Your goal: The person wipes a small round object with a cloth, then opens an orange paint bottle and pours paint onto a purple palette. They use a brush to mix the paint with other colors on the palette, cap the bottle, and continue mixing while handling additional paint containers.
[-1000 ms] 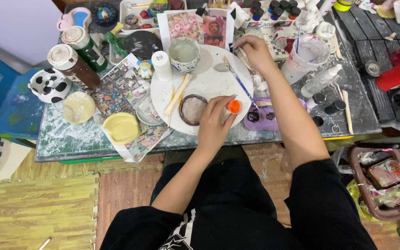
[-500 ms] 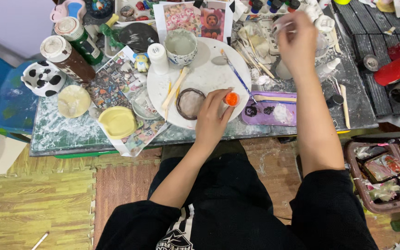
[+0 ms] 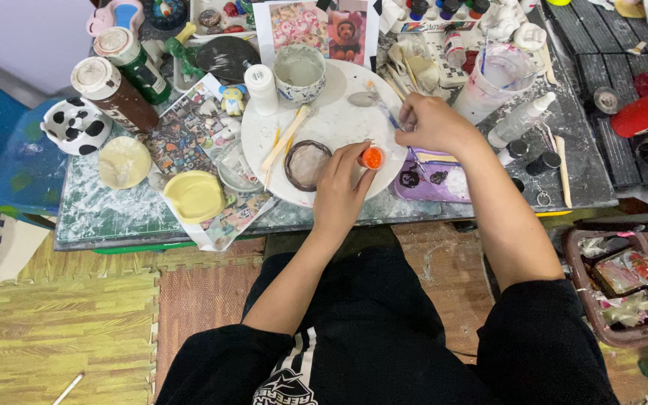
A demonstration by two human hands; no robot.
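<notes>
Bench point(image 3: 99, 214): paint-smeared, crowded with jars and bottles. Round white plate point(image 3: 339, 124) at centre, carrying a small brown-rimmed dish point(image 3: 307, 164). Left hand point(image 3: 343, 191) rests on the plate's near edge, fingers closed around a small orange paint pot point(image 3: 372, 157). Right hand point(image 3: 429, 124) over the plate's right rim, fingers pinching a thin brush point(image 3: 385, 114)

A small orange paint pot point(image 3: 372, 157) sits upright, open, at four o'clock on the white plate point(image 3: 339, 120); a thin brush point(image 3: 384, 112), perhaps blue-handled, lies at two o'clock.
</notes>
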